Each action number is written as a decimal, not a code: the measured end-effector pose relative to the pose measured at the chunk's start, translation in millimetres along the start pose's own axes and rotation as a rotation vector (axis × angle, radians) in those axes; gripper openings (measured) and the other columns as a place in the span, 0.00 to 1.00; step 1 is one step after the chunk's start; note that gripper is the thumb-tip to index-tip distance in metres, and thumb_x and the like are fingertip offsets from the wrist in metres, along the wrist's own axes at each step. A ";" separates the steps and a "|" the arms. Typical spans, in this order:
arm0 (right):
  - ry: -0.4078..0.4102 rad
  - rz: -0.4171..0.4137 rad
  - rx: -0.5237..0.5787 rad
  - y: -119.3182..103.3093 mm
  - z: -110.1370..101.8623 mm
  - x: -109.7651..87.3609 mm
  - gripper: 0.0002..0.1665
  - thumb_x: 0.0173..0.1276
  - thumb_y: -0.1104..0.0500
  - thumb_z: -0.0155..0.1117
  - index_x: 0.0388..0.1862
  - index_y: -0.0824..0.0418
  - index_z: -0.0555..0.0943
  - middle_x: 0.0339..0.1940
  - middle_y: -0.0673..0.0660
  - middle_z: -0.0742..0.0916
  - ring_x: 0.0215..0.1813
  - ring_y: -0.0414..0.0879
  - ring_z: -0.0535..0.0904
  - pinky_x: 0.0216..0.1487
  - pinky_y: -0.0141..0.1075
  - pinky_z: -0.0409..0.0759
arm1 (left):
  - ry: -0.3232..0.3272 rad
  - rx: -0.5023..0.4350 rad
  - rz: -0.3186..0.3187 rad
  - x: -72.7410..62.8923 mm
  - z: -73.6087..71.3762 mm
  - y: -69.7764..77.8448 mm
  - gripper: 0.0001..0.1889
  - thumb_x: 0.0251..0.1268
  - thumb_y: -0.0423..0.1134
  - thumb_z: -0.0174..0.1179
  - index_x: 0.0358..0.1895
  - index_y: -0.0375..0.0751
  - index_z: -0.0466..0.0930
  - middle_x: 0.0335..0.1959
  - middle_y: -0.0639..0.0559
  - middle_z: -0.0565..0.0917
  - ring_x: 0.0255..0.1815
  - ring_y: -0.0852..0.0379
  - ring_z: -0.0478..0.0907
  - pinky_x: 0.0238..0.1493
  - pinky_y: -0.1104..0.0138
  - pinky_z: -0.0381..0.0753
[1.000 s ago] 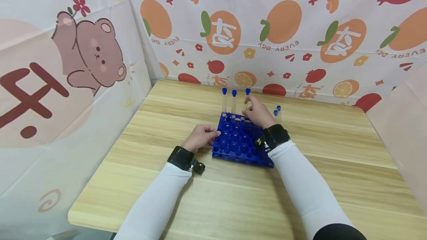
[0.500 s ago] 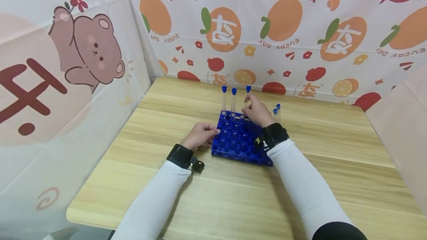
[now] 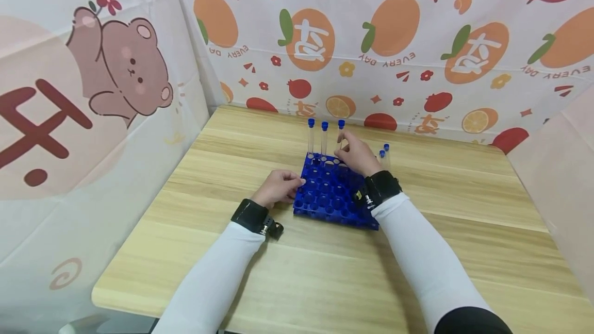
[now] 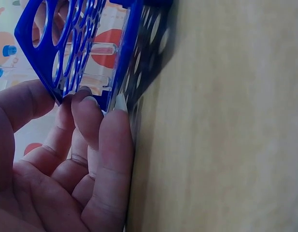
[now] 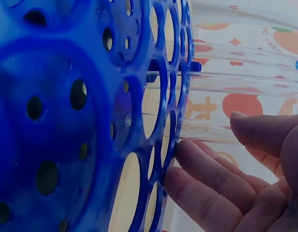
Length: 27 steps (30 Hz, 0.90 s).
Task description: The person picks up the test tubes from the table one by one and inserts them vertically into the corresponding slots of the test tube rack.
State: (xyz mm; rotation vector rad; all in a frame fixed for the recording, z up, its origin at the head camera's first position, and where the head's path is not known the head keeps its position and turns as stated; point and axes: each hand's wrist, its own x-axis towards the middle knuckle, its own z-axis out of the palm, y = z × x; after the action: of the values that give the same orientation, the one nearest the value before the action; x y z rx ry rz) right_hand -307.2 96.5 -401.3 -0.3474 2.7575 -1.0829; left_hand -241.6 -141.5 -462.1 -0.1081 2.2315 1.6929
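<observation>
A blue test tube rack (image 3: 334, 218) stands on the table. My left hand (image 3: 277, 188) grips its left edge, thumb at the upper plate and fingertips below in the left wrist view. With thumb and fingers, my right hand (image 3: 358, 155) pinches a clear, blue-capped test tube (image 3: 341, 124) at the rack's back row. In the right wrist view that tube's lower end passes through a hole, and the fingertips are right at the upper plate. Two more capped tubes, a left one (image 3: 311, 137) and a middle one (image 3: 324, 139), stand upright in the back row.
Behind my right hand, two blue-capped tubes (image 3: 386, 153) show at the rack's right side, their lower parts hidden. The wooden table (image 3: 223, 164) meets a fruit-print curtain (image 3: 348, 86) at the back and a bear-print curtain (image 3: 134, 76) on the left.
The tube in my right hand has shifted slightly left and stands more upright than before. My left hand stays on the rack's edge. The head view has tilted slightly.
</observation>
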 end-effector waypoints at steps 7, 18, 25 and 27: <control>-0.007 0.017 0.018 -1.6 -3.6 2.4 0.16 0.73 0.53 0.60 0.56 0.53 0.71 0.46 0.60 0.85 0.46 0.54 0.83 0.49 0.49 0.82 | 0.002 0.007 -0.004 1.2 -0.2 0.5 0.12 0.67 0.42 0.62 0.44 0.36 0.83 0.33 0.49 0.80 0.30 0.55 0.77 0.32 0.63 0.87; 0.034 0.012 0.031 -0.3 -3.1 2.9 0.15 0.72 0.51 0.62 0.54 0.53 0.75 0.43 0.59 0.85 0.43 0.53 0.82 0.45 0.46 0.81 | 0.003 0.002 -0.001 0.6 0.3 1.3 0.12 0.68 0.42 0.62 0.44 0.35 0.83 0.33 0.49 0.80 0.30 0.55 0.77 0.32 0.63 0.87; 0.063 0.025 0.019 0.1 -0.1 5.5 0.25 0.68 0.50 0.66 0.61 0.56 0.76 0.43 0.58 0.86 0.43 0.53 0.83 0.47 0.47 0.82 | -0.001 -0.010 -0.002 0.4 -0.1 1.6 0.11 0.68 0.41 0.62 0.44 0.36 0.82 0.33 0.49 0.79 0.30 0.55 0.77 0.32 0.63 0.87; 0.068 0.018 0.009 -0.6 1.7 6.3 0.28 0.67 0.51 0.67 0.64 0.57 0.75 0.43 0.58 0.87 0.43 0.53 0.84 0.48 0.47 0.83 | -0.002 -0.011 -0.001 0.0 -0.1 1.6 0.11 0.68 0.41 0.62 0.44 0.35 0.82 0.33 0.49 0.79 0.29 0.55 0.77 0.32 0.63 0.87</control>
State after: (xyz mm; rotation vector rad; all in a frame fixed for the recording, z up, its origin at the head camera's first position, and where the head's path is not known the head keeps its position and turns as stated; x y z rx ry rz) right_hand -312.8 93.2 -402.5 -0.2889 2.8088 -1.1225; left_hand -242.0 -141.1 -460.7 -0.1099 2.2201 1.7048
